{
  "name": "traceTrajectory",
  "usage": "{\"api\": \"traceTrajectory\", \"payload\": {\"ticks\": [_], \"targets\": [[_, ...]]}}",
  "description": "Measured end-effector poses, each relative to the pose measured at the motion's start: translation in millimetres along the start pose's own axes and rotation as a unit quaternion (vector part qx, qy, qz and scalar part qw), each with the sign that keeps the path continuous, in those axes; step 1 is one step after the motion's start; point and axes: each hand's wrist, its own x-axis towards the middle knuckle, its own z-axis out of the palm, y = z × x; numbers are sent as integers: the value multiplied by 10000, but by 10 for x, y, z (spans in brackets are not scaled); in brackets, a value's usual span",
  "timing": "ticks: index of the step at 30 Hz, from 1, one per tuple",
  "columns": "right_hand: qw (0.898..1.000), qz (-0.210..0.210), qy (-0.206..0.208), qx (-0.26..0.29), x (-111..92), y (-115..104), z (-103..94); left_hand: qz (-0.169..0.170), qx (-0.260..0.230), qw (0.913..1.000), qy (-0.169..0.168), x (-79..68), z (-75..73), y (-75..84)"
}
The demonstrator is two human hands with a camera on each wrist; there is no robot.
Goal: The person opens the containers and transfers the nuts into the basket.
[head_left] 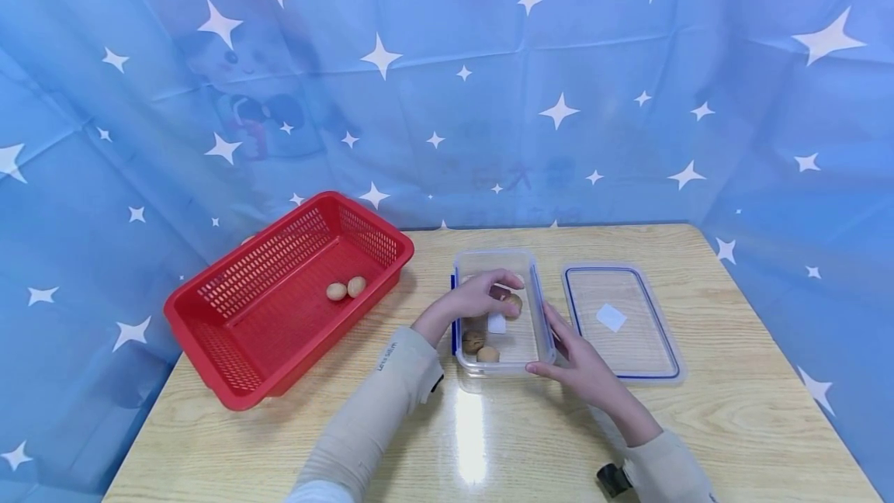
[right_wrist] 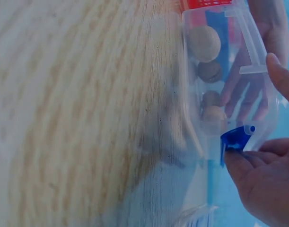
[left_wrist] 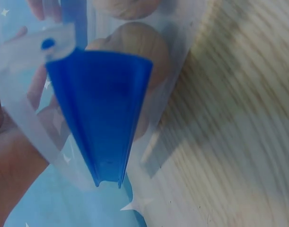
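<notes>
A clear plastic food container point(head_left: 504, 363) with blue side latches stands uncovered on the table. My left hand point(head_left: 482, 295) reaches in over its left wall, fingers fairly straight beside a walnut point(head_left: 513, 305). Two more walnuts point(head_left: 480, 348) lie near the container's front left corner, and the right wrist view shows several walnuts point(right_wrist: 205, 43) along the floor. My right hand point(head_left: 583, 359) grips the container's right front corner, thumb on the front wall and fingers along the right side by a blue latch point(right_wrist: 236, 138). In the left wrist view, a hanging blue latch point(left_wrist: 101, 109) hides part of the walnuts.
A red perforated basket point(head_left: 279, 363) with two walnuts point(head_left: 346, 288) inside stands at the left. Right of the container lies its clear lid point(head_left: 649, 340) with a blue seal and a white label. A blue star-patterned curtain point(head_left: 447, 99) hangs behind the table.
</notes>
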Motion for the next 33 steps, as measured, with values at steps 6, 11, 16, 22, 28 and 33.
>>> {"api": "traceTrajectory", "payload": {"ticks": [6, 11, 16, 22, 28, 33], "targets": [[10000, -95, -1, 19, -1, -3, -3, -157, 267, 9995, -7, 55, 84, -27], [9998, -217, -24, 21, -1, 4, -6, -98, 187, 9994, -262, 65, 162, -29], [9998, -191, -39, 59, -5, 17, -10, -191, 80, 9987, -456, 69, 220, -56], [9998, -164, -29, 102, -2, 24, -3, -383, 93, 9978, -541, 69, 266, -89], [9998, -168, -41, 84, -3, 17, -5, -363, 165, 9976, -565, 60, 276, -74], [9998, -169, -32, 77, -4, 21, -5, -391, 170, 9976, -550, 51, 280, -67]]}}
